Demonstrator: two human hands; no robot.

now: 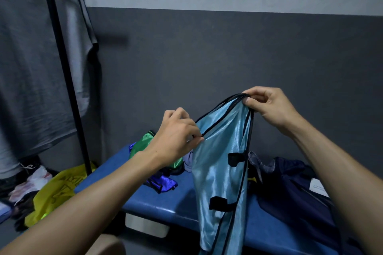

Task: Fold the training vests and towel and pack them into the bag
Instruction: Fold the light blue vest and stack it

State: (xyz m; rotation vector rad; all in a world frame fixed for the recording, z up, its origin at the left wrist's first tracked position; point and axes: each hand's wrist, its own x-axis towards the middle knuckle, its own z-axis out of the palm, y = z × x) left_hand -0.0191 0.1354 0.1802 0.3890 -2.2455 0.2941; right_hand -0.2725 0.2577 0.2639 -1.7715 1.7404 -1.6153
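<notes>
Right hand [269,107] pinches the gathered black-trimmed top of the light blue vest [219,163], thumb and fingers closed on the bunched straps at its highest point. Left hand [176,136] pinches the black edge trim lower down and to the left, fingers curled round it. Vest hangs free between the two grips, lifted above the blue bench [157,201], its tail dropping out of view at the near edge. Fabric looks thin, shiny, limp; probably very light and slippery, likely to slide out of a fold unless held by the bound trim or laid flat. Best hold: shoulder straps or hem corners. Far left on the bench, a green vest [145,143] and a dark blue vest [165,182] lie crumpled, unfolded. Right of the hanging vest, the navy bag [294,184] sits slumped on the bench. Towel not clearly identified
</notes>
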